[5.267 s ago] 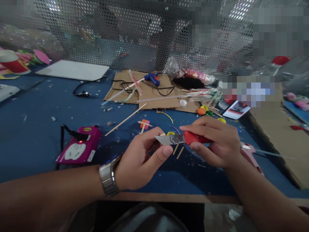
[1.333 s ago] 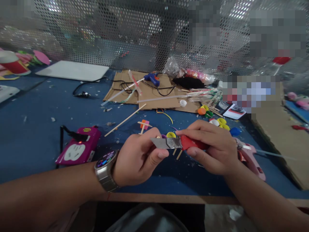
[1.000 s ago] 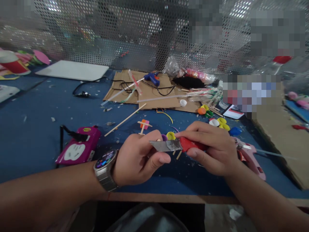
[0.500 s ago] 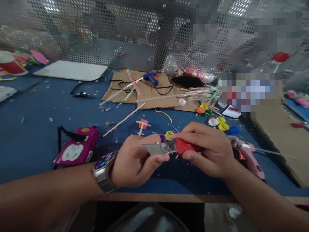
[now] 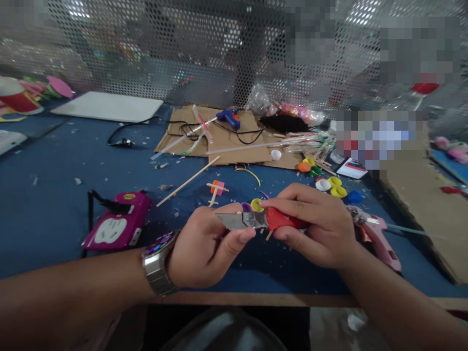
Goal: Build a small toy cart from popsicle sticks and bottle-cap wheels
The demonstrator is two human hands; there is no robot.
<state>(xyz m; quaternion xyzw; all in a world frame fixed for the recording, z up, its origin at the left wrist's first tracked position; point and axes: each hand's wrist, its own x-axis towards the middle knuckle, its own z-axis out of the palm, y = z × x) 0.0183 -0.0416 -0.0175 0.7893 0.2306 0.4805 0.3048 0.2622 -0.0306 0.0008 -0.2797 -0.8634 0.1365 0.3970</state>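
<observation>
My right hand point(image 5: 314, 226) is wrapped round the red handle of a utility knife point(image 5: 256, 220), whose grey blade points left. My left hand point(image 5: 208, 243), with a metal watch point(image 5: 158, 263) on the wrist, is curled just under the blade tip, thumb against the blade. Its fingers pinch something small that I cannot make out. Both hands hover over the near part of the blue table point(image 5: 54, 209). Small stick pieces point(image 5: 269, 235) lie on the table under the knife.
A magenta power strip point(image 5: 117, 226) lies to the left, a pink glue gun point(image 5: 376, 236) to the right. Coloured bottle caps point(image 5: 334, 187), a skewer point(image 5: 186, 181), a cardboard sheet point(image 5: 226, 139) with a blue glue gun point(image 5: 228, 117) and cables lie beyond. A perforated metal screen stands behind.
The knife and both hands have shifted slightly left and lower since five seconds ago, with the blade now drawn further across my left thumb. The table's things have not moved.
</observation>
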